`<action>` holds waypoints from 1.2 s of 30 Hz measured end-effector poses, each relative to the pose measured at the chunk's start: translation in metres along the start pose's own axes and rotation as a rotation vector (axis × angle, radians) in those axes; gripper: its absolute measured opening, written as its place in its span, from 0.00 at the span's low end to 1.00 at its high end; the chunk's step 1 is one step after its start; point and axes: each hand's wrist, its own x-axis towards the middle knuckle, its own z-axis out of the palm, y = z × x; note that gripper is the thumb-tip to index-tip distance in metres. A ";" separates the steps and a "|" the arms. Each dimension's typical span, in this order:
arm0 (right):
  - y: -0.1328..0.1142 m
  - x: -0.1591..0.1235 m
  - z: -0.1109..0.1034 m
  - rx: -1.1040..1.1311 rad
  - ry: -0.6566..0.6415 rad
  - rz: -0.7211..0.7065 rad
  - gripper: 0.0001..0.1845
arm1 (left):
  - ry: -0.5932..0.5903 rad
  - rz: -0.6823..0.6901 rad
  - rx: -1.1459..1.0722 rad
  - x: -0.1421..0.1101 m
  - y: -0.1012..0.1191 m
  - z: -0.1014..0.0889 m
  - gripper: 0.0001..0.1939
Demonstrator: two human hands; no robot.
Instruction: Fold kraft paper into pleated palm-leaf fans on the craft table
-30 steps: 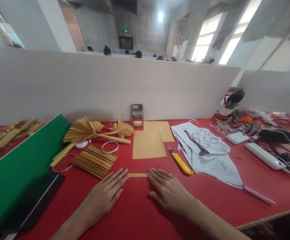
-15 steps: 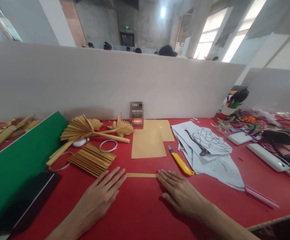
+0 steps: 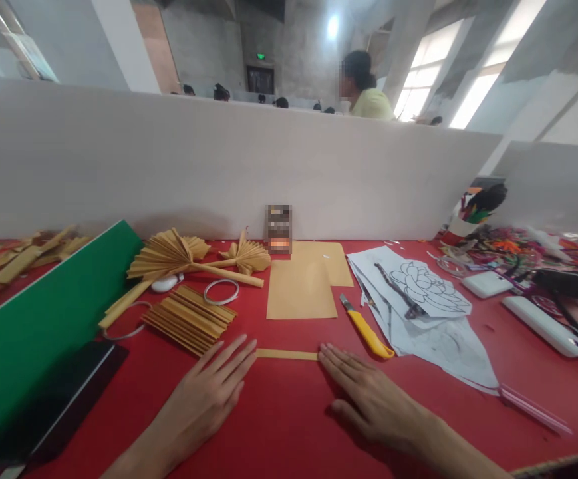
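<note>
A narrow strip of folded tan paper (image 3: 287, 354) lies crosswise on the red tabletop. On its left end rest the fingertips of my left hand (image 3: 209, 386), laid flat with the fingers a little apart. My right hand (image 3: 363, 392) lies flat over the right end, fingers stretched out and thumb apart. Both ends of the strip are hidden under the fingers. Just beyond my left hand is a pleated piece of tan paper (image 3: 189, 319). Flat tan sheets (image 3: 301, 289) lie beyond the strip, and a yellow utility knife (image 3: 367, 327) is past my right hand.
Folded paper fans (image 3: 169, 256) and a white ring (image 3: 221, 291) sit at the left, by a green board (image 3: 64, 313) and a black phone-like device (image 3: 62, 406). Paper drawings (image 3: 426, 286), pink sticks (image 3: 535, 407) and white devices (image 3: 543, 326) are at right. A white partition (image 3: 219, 166) stands behind.
The view has shifted slightly, moving everything a little right in the picture. Both hands stay flat at the strip's ends. Beyond the partition, a person in a yellow top has risen higher into view.
</note>
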 end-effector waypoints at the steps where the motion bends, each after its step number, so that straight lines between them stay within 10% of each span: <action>1: -0.002 0.002 0.001 -0.007 0.011 0.007 0.39 | -0.004 0.003 -0.001 0.000 -0.001 0.001 0.30; 8: -0.056 0.088 0.024 0.042 0.025 -0.170 0.47 | -0.011 -0.038 -0.003 -0.002 0.002 0.000 0.30; 17: -0.022 0.018 0.002 0.081 -0.042 -0.073 0.38 | 0.023 -0.063 -0.066 -0.007 0.002 0.006 0.31; 24: -0.031 0.063 0.018 0.437 0.089 -0.037 0.39 | 0.045 0.141 -0.159 0.010 0.039 0.002 0.31; 30: -0.014 0.074 0.029 0.606 0.386 0.189 0.30 | -0.013 0.061 -0.255 0.029 0.059 0.011 0.36; 36: -0.006 -0.001 0.015 0.346 0.131 0.223 0.32 | -0.046 0.001 -0.295 0.024 0.053 0.014 0.37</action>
